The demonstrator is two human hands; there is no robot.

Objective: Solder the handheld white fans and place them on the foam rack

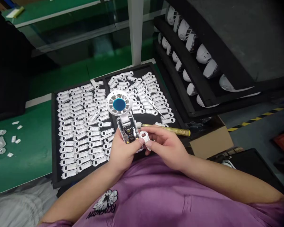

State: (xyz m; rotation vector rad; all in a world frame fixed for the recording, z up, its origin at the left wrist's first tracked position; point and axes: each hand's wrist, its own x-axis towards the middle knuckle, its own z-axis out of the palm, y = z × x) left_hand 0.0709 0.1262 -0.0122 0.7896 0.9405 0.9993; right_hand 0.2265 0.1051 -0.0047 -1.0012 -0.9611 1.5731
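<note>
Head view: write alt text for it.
The left hand holds a round-headed clear-cased device over a black tray of white plastic pieces; the right hand holds a small white clip. White moulded shells fill a black rack.

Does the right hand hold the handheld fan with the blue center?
No, the left hand holds the handheld fan; the right hand holds a small white plastic part.

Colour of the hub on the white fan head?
Teal-blue hub, best in the head view.
</note>
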